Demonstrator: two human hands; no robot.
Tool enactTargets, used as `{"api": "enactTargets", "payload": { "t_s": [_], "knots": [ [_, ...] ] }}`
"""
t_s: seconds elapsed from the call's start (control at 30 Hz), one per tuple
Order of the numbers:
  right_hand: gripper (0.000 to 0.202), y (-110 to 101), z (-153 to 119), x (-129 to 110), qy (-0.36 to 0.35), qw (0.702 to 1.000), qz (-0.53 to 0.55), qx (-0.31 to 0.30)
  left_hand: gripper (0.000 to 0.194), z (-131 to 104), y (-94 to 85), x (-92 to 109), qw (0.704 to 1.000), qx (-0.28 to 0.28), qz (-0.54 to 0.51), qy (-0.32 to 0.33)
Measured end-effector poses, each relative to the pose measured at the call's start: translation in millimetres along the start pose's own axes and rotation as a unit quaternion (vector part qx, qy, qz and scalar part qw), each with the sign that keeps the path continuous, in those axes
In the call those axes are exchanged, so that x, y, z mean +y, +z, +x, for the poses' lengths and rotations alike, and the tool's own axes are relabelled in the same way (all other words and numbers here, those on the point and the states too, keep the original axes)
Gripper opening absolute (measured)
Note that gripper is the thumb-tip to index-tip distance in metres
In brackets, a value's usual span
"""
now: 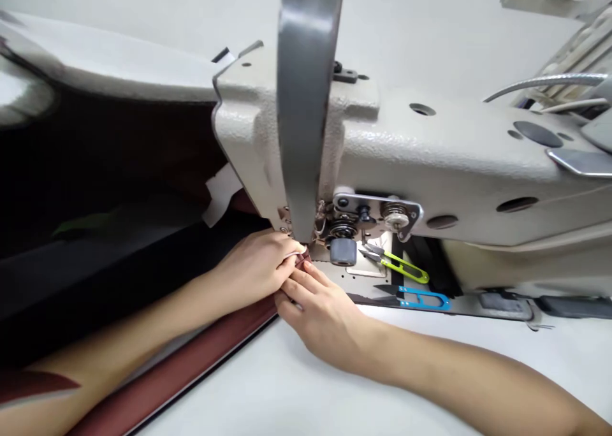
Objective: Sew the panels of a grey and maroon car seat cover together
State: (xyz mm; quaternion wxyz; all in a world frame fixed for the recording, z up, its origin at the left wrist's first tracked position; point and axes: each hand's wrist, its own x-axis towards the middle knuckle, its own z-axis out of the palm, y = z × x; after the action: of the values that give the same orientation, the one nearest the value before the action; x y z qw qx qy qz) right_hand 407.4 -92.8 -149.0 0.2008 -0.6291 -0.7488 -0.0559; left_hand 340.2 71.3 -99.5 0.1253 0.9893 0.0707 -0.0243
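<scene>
Close under the head of a sewing machine, my two hands meet at a small folded bit of dark red fabric. My left hand is closed over the fabric, with a thin white edge showing by its fingertips. From the right, my right hand presses bent fingers together against the same piece, its fingertips touching those of the left. The needle and presser foot are hidden behind the machine head and the hands. A long dark red strip with a dark edge runs beneath my left forearm.
Yellow-green thread snips and blue thread snips lie right of the hands. A grey metal bar stands before the machine head. Dark cloth fills the left side. The white tabletop extends in front.
</scene>
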Motion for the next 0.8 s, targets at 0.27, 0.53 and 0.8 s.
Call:
{"api": "enactTargets", "payload": {
  "t_s": [0.27, 0.53, 0.8],
  "knots": [
    [0.034, -3.3, -10.5, -14.7, -0.004, 0.998, -0.044, 0.034, 0.025, -16.5, -1.3, 10.0, 1.0, -0.008, 0.014, 0.023],
    [0.031, -1.8, -9.4, -14.4, 0.01, 0.999, -0.035, 0.01, 0.027, -23.5, 16.9, 18.6, 0.997, 0.033, 0.054, 0.04],
    [0.034, -1.0, -2.3, -14.7, 0.042, 0.998, -0.011, -0.035, 0.026, -14.0, 19.1, 2.2, 0.991, 0.088, 0.057, 0.088]
  ]
}}
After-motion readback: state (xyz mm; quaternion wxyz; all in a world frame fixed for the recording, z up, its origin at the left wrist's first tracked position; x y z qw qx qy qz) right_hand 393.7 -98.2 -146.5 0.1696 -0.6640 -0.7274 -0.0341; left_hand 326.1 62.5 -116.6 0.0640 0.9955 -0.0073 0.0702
